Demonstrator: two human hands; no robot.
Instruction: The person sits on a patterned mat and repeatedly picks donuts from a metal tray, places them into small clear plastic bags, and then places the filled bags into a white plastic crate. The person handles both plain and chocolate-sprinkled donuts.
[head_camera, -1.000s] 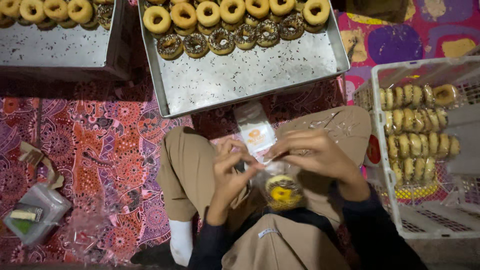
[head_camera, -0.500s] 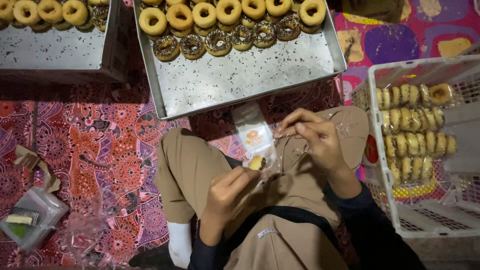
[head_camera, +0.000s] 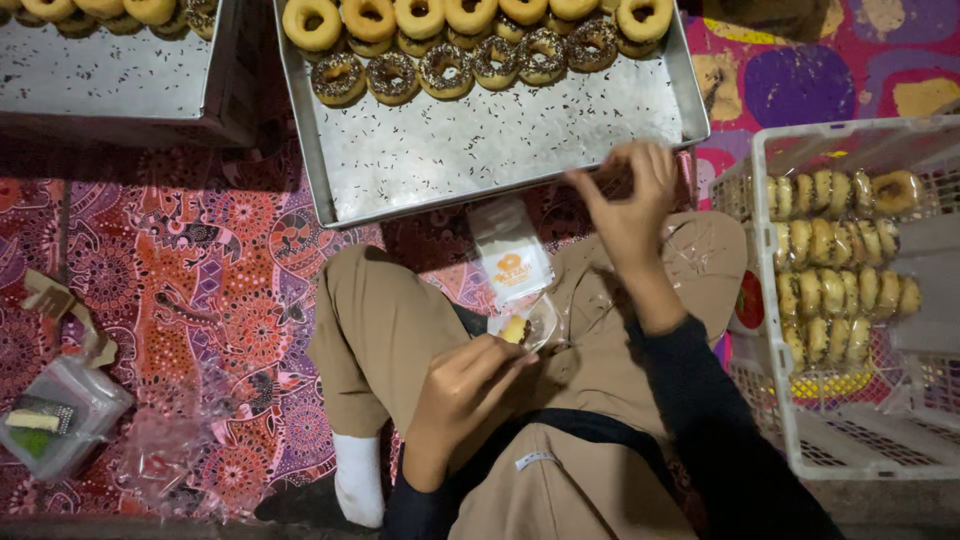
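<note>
Down in the lap, the left hand (head_camera: 462, 390) holds a small clear plastic bag (head_camera: 528, 322) by its lower edge, fingers closed on it, with a yellowish piece of doughnut showing inside the bag just past the fingertips. The bag's printed upper flap (head_camera: 510, 262) stands up and away from the hand, pointing toward the metal tray (head_camera: 480, 160) ahead. The bag sits over the person's tan trousers, between the two knees, so it lies right at the left hand and well below the right one.

The right hand (head_camera: 628, 200) is raised off the lap and apart from the bag, hovering at the near right corner of the tray. Its fingers are loosely spread and slightly blurred, and it holds nothing that can be made out.

On the tray, rows of doughnuts (head_camera: 470, 40) line the far edge, plain glazed ones behind and sprinkle-topped ones in front, while the near part of the tray is bare metal dotted with sprinkles. A second tray (head_camera: 110, 80) with more doughnuts lies to the left. To the right stands a white plastic crate (head_camera: 800, 300) with packed doughnuts stacked on edge inside. On the patterned red mat at the left sits a small clear container (head_camera: 60, 415) beside a crumpled plastic wrapper (head_camera: 165, 455).
</note>
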